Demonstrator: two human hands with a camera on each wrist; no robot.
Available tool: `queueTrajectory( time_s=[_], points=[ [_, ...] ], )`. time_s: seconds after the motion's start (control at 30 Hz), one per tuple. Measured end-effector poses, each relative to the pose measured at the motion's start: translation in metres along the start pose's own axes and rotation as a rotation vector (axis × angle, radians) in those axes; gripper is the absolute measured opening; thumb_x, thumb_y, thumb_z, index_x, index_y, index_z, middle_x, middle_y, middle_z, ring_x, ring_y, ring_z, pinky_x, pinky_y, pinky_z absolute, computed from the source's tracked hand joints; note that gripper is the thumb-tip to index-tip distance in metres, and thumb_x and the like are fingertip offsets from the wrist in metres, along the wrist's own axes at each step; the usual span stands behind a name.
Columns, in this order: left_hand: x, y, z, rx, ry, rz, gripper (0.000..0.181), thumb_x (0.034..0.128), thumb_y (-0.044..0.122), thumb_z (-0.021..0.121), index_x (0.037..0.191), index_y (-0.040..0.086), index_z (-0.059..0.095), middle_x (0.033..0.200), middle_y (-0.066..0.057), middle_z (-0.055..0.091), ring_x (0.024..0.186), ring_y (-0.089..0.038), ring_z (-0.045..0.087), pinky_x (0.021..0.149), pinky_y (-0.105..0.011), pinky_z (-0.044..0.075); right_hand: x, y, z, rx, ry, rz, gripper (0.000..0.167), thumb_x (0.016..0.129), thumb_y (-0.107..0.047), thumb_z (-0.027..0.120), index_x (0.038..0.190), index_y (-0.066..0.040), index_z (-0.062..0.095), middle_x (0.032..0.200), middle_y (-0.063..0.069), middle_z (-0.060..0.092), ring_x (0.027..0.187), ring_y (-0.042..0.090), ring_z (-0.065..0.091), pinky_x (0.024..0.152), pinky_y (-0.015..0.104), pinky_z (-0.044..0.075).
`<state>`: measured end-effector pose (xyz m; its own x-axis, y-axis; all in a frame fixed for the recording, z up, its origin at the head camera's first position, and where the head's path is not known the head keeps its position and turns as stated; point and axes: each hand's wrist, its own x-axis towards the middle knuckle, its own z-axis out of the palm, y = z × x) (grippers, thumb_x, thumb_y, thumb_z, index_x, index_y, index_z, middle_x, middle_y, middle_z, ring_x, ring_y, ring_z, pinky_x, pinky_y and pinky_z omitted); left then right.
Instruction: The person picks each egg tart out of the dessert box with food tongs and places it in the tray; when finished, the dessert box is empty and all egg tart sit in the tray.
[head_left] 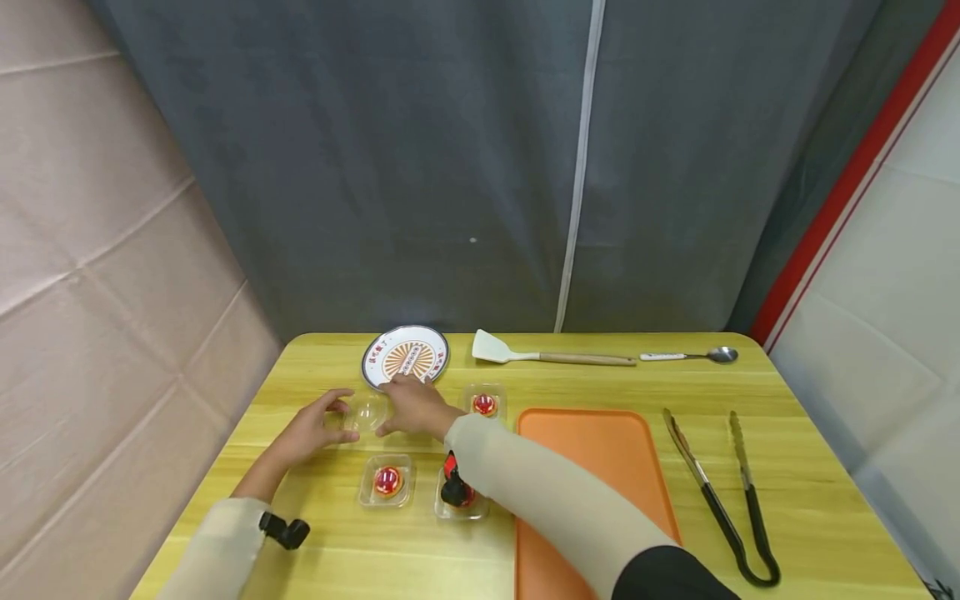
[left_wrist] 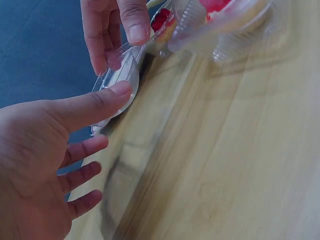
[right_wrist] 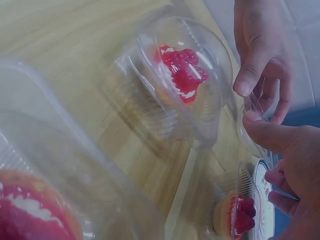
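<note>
Between both hands is a thin clear plastic lid. My left hand pinches its left edge with the thumb, the other fingers spread apart in the left wrist view. On the right edge, the thumb and fingers of my right hand grip it near the white printed plate. Three red-topped tarts in clear boxes stand close by: one box nearer me, another box partly behind the right wrist camera, and a third box right of my right hand. Whether anything lies under the lid is hard to see.
An orange tray lies right of the boxes, partly under my right forearm. Farther right are black-handled tongs. Along the back lie a white spatula with a wooden handle and a spoon. A grey curtain hangs behind the table.
</note>
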<state>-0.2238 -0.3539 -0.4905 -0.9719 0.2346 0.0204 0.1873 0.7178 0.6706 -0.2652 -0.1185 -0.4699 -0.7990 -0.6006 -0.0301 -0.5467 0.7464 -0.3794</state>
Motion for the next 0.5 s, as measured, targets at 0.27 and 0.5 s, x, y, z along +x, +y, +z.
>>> queueTrajectory(
  time_s=[0.27, 0.5],
  points=[
    [0.0, -0.008, 0.007, 0.017, 0.0, -0.001, 0.081, 0.081, 0.028, 0.09, 0.145, -0.002, 0.051, 0.148, -0.031, 0.048, 0.14, -0.054, 0.038, 0.115, -0.072, 0.028, -0.001, -0.001, 0.006, -0.056, -0.03, 0.049, 0.086, 0.079, -0.059, 0.083, 0.153, -0.03, 0.051, 0.157, -0.004, 0.048, 0.145, 0.019, 0.042, 0.123, 0.064, 0.024],
    [0.0, -0.012, 0.009, 0.045, -0.01, -0.022, 0.084, 0.0805, 0.035, 0.09, 0.147, 0.002, 0.05, 0.15, -0.029, 0.045, 0.141, -0.054, 0.036, 0.114, -0.074, 0.028, -0.003, -0.003, 0.007, -0.088, -0.038, 0.055, 0.088, 0.079, -0.061, 0.081, 0.154, -0.028, 0.049, 0.158, -0.004, 0.047, 0.146, 0.02, 0.042, 0.123, 0.064, 0.023]
  ],
)
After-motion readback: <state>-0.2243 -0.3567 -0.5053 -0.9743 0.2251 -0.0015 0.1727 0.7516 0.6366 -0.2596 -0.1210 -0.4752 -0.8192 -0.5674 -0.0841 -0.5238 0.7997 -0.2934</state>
